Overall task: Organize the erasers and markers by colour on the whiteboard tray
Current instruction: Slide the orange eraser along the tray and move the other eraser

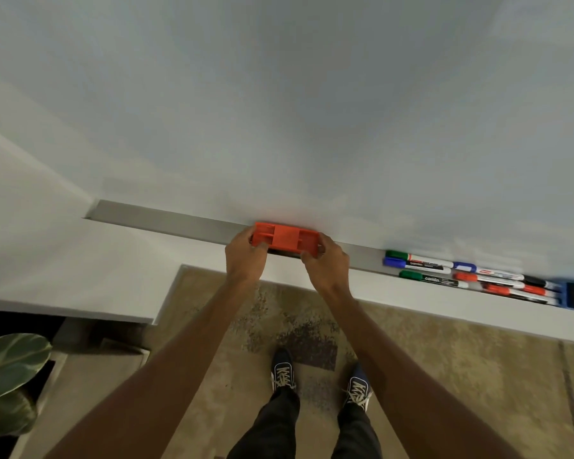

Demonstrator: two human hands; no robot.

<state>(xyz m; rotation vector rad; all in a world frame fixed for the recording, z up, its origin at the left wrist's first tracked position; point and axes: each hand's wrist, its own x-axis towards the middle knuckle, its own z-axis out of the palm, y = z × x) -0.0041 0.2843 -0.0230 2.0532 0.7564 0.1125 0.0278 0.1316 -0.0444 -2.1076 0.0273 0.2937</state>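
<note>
Orange eraser (285,237) lies lengthwise along the tray (166,220), both hands gripping.

A broad whiteboard (295,111), blank and pale grey-white, fills the upper half of the view and carries soft reflections of light. Below it runs a white wall ledge (444,309), which steps out at the left into a wider white surface (63,260). The floor is covered by a worn beige rug (444,359) with a dark speckled patch (307,346) near its middle and a darker stripe along its right side. At the lower left, large glossy green leaves of a houseplant (10,376) sit in shadow beside a grey step (90,376).
</note>
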